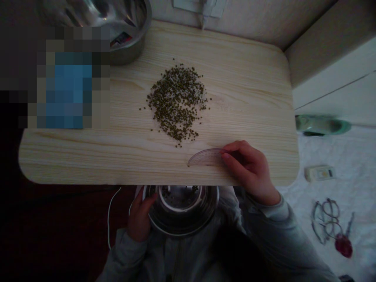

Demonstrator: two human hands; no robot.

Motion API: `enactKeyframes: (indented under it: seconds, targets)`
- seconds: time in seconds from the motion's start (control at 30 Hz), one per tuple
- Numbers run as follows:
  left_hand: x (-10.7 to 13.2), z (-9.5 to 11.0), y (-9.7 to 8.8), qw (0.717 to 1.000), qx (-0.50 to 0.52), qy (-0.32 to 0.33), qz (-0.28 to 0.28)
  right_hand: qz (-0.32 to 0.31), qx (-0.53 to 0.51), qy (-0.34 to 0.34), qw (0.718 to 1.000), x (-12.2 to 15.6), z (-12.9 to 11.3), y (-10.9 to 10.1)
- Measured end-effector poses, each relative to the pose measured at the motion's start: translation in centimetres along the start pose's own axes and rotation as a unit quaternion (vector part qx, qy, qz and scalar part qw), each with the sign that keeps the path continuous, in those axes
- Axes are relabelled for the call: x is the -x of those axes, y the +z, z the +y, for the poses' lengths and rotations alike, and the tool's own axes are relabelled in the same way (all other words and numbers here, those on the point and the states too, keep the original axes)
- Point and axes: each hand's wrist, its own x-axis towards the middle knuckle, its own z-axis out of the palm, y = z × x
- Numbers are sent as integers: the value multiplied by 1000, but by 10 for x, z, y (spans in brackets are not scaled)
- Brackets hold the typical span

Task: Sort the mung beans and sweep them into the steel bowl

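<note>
Right hand [249, 172] pinches a clear plastic protractor [205, 157]; left hand [140, 219] grips a steel bowl [182, 221] below the surface's [88, 156] near edge. A hasty push — green beans [178, 102] could overshoot.

On the pale wooden table [249, 78] lies a heap of small dark-green beans [177, 102]. The right hand [249, 170] pinches a clear half-round plastic protractor [205, 158]; the left hand [140, 217] grips what seems a steel bowl [182, 211].
</note>
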Motion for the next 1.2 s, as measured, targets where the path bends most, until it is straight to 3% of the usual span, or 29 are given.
enactKeyframes:
  seconds: [0.17,0.4,0.53,0.73,0.83,1.07,1.2]
  targets:
    - [-2,15,-2,999,15,-27,-11,-51,33,-54,997,-2,-2,-2]
    - [1,4,-4,1000,-15,-22,-13,-133,51,-131,981,-5,-3,-4]
    - [0,5,-4,1000,-10,-26,1,-165,29,-136,976,-5,-4,-6]
    - [2,-4,-2,1000,-3,-6,-10,-66,-7,-24,998,5,-5,3]
    - [2,-11,1,1000,13,-9,11,-23,-25,18,999,9,-7,9]
    - [1,-15,-3,1000,-3,-16,-10,63,-66,56,994,6,-11,16]
    - [3,-19,-3,1000,-1,-14,-2,78,-67,55,993,0,-13,20]
